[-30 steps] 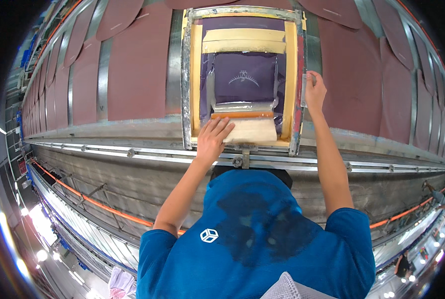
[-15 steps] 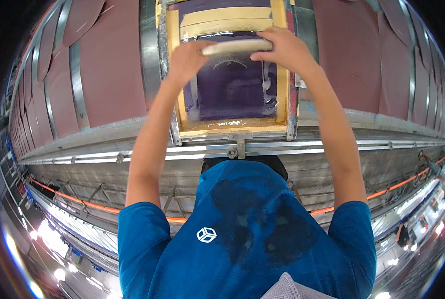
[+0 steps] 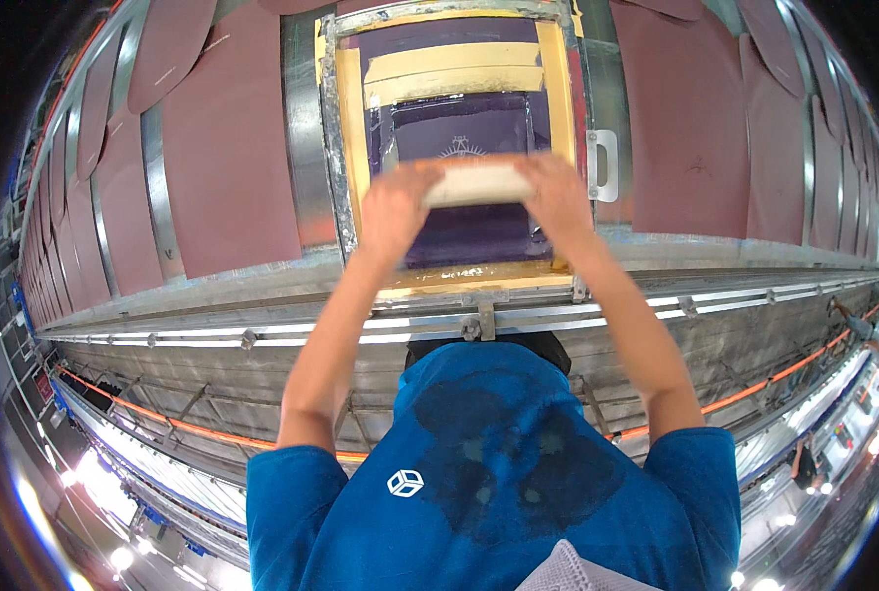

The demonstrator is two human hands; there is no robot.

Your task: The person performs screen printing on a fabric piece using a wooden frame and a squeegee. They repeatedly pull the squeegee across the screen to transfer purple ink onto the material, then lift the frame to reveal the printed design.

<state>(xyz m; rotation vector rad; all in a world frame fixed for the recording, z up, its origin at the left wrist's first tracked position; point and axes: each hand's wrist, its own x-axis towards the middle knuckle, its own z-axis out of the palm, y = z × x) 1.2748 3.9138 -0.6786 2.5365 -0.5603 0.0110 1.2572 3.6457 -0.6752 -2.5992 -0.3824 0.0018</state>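
Observation:
Both hands grip a squeegee point(image 3: 476, 184) with a pale handle and orange blade, blurred by motion, across the middle of a screen-printing frame point(image 3: 444, 12). My left hand point(image 3: 398, 205) is closed on its left end, my right hand point(image 3: 558, 197) on its right end. Beneath the squeegee lies dark purple mesh point(image 3: 459, 231) bordered by yellow tape point(image 3: 449, 59), with a pale curved emblem partly hidden behind the blade. A white handle point(image 3: 605, 165) sits on the frame's right side.
Maroon flat pieces point(image 3: 225, 148) lie along a long metal table on both sides. A steel rail point(image 3: 637, 315) runs along its near edge, with orange pipes point(image 3: 213, 430) beyond my body. Other people point(image 3: 809, 463) are small at the far right.
My right hand left the frame's side to join my left on the squeegee. The squeegee went up to the screen's upper part and has since come back down to the middle.

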